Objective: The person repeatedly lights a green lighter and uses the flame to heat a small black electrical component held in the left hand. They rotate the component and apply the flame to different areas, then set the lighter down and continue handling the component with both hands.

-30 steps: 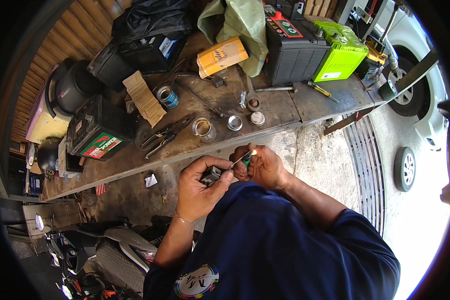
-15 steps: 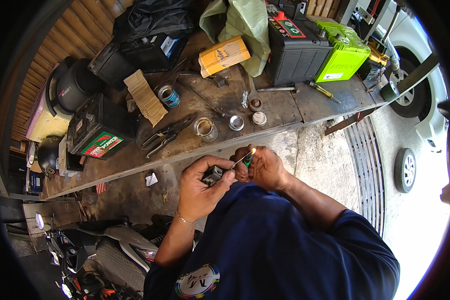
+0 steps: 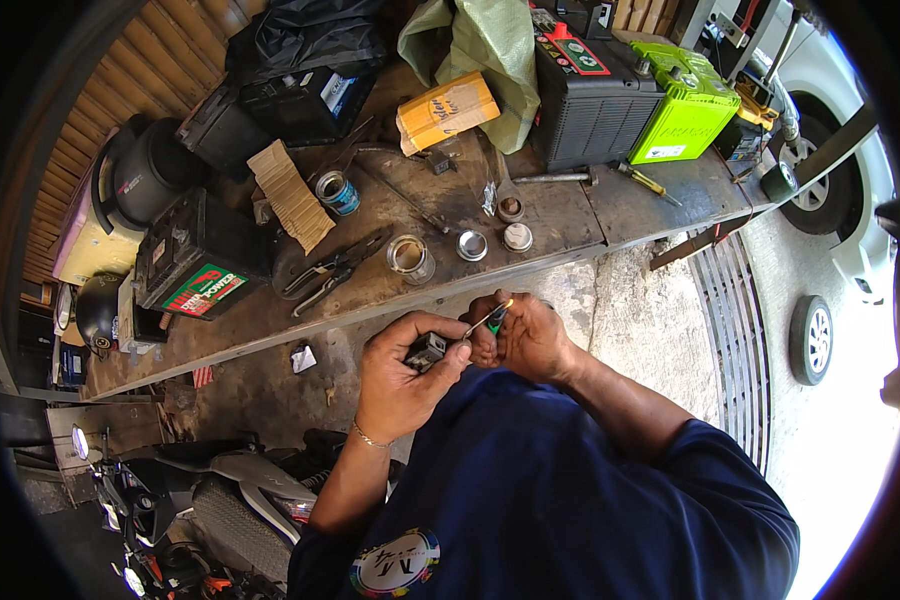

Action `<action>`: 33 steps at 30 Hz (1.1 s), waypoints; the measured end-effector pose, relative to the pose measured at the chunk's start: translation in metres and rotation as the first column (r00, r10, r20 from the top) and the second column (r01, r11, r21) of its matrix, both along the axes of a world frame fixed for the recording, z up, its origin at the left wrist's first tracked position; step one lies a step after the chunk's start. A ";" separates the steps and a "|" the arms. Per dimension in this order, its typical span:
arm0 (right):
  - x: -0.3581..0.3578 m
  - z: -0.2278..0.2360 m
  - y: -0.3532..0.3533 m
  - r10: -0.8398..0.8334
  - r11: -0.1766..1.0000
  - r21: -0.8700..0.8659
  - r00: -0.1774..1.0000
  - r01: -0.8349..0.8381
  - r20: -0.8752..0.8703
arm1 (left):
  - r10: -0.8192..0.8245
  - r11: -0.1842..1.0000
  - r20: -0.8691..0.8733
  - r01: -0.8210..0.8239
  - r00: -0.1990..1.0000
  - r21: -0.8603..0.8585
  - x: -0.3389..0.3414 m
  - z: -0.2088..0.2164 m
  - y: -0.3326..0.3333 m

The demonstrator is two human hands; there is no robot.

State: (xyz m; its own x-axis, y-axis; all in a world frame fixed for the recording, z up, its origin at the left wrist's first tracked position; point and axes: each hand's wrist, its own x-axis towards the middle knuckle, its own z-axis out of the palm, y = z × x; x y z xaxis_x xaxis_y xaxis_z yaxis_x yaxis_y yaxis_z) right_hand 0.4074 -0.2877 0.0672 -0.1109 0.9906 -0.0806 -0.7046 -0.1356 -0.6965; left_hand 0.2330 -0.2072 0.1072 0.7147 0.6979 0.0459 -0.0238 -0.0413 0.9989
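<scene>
My left hand (image 3: 395, 370) is closed around a small dark block-shaped part (image 3: 427, 349), and its thumb and forefinger pinch a thin metal rod (image 3: 481, 323). The rod slants up to the right, its tip at a small flame (image 3: 509, 303). A green lighter (image 3: 496, 319) sits in my right hand (image 3: 536, 340), closed around it; the fingers hide most of it. Both hands are close together in front of the bench edge. Beyond them on the bench (image 3: 560, 215) stand an open glass jar (image 3: 410, 259) with brown contents and two small round lids (image 3: 472, 246).
Pliers (image 3: 320, 284), a blue tin (image 3: 338, 193) and corrugated cardboard (image 3: 290, 196) lie left on the bench. Black batteries (image 3: 202, 255), a lime-green battery (image 3: 682, 105) and a yellow-handled screwdriver (image 3: 650, 184) line it. A motorcycle (image 3: 230, 510) stands at lower left, a loose wheel (image 3: 811, 340) at right.
The flame at the rod's tip looks smaller and has shifted slightly to the right. Both hands hold nearly the same pose.
</scene>
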 end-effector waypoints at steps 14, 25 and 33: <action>-0.002 -0.006 -0.003 0.047 0.998 -0.030 0.996 -0.049 -0.080 | 0.011 1.000 -0.024 -0.010 1.000 0.015 0.000 -0.002 -0.002; -0.002 -0.007 -0.006 0.046 0.998 -0.031 0.994 -0.049 -0.095 | -0.007 1.000 -0.037 0.007 0.999 0.021 0.001 0.000 -0.004; 0.003 -0.011 -0.005 0.093 0.995 -0.016 0.990 -0.095 -0.109 | -0.004 0.999 -0.047 0.006 0.999 0.043 0.002 0.001 -0.004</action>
